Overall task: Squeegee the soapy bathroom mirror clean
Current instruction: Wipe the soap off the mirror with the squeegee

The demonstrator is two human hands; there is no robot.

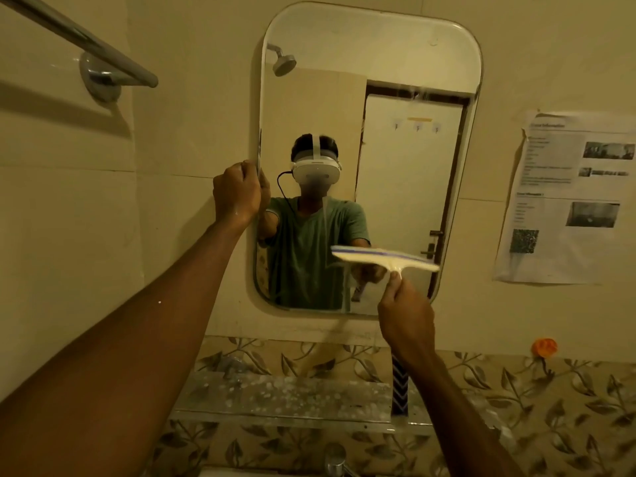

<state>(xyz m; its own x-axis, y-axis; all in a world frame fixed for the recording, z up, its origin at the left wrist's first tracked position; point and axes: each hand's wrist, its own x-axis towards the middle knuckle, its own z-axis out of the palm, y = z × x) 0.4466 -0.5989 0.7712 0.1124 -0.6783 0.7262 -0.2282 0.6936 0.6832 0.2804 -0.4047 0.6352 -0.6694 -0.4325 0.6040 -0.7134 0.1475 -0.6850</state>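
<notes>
A rounded rectangular mirror hangs on the tiled wall, with a thin vertical soap streak down its middle and a wet smear near the top right. My left hand grips the mirror's left edge at mid height. My right hand holds the handle of a white squeegee with a blue blade strip. The blade lies nearly level against the lower right part of the glass. The mirror reflects a person wearing a headset and a green shirt.
A chrome towel bar juts from the wall at the upper left. A printed paper notice is stuck to the wall on the right. Below the mirror a glass shelf spotted with foam, a tap and an orange hook.
</notes>
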